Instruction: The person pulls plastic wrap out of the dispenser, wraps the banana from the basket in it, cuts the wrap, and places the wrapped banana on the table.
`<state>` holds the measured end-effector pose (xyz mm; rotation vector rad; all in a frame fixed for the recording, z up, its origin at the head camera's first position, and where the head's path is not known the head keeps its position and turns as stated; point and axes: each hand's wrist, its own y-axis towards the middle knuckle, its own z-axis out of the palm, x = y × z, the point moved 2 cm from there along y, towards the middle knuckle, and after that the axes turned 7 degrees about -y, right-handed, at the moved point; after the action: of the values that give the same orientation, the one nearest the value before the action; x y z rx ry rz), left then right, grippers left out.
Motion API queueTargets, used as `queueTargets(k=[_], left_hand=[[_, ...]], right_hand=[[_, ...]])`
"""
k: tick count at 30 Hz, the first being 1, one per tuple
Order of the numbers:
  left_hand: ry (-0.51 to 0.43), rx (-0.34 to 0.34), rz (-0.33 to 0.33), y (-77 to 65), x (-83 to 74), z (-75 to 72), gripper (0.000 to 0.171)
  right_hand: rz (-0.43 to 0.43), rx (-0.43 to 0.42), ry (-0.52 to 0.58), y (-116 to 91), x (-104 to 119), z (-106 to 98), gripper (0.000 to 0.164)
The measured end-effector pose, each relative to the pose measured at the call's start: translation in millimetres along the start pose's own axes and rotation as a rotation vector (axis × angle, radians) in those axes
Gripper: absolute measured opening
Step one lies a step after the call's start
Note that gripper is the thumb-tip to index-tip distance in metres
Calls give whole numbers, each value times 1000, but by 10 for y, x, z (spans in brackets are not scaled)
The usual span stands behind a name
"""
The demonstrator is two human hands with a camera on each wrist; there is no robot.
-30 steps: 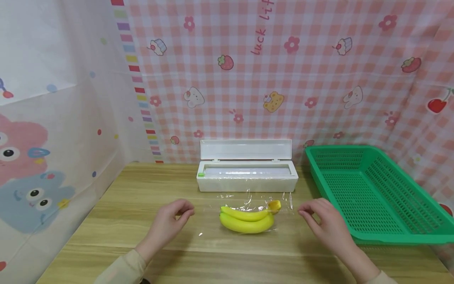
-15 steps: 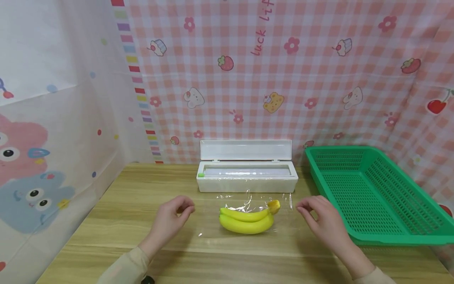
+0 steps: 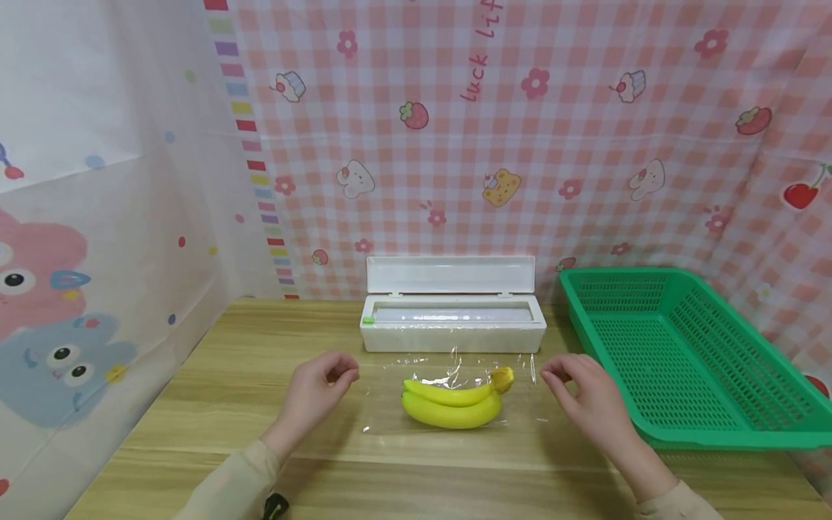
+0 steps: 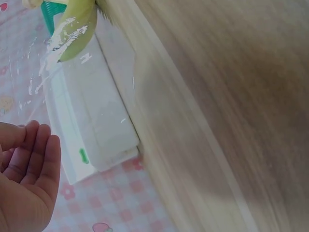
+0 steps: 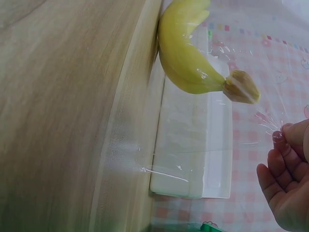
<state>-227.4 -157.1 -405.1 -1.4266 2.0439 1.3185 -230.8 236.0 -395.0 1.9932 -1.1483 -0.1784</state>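
A sheet of cling film [image 3: 383,412] stretches between my hands, in front of the white dispenser box. My left hand [image 3: 318,386] pinches its left side between thumb and fingertips; in the left wrist view that pinch is partly cut off. On the right, my right hand [image 3: 588,393] pinches the film's other side, and creases fan out from the fingertips in the right wrist view. A bunch of yellow bananas [image 3: 451,406] lies on the table between the hands, under the clear film, stem to the right. Whether the film touches the bananas I cannot tell.
Behind the bananas stands the white cling film dispenser [image 3: 453,338], its lid raised and a small green slider at its left end. A green basket [image 3: 734,437] sits on the right. Patterned cloth [image 3: 448,144] hangs behind the wooden table [image 3: 455,477].
Both hands have moved slightly away from me, and the right hand a little to the left, with the film still between them. Bananas, dispenser and basket have stayed in place.
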Motion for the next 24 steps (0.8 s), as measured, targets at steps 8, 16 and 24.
queueTargets(k=[8,16,24], left_hand=[[-1,21,35,77,33,-3,18],[23,55,51,146,27,-3,16],[25,81,20,201,42,19,14]], right_hand=[[37,3,-11,19,-23,41,19],[52,2,-1,39,-63,84,17],[56,1,5,61,-74,99,16]])
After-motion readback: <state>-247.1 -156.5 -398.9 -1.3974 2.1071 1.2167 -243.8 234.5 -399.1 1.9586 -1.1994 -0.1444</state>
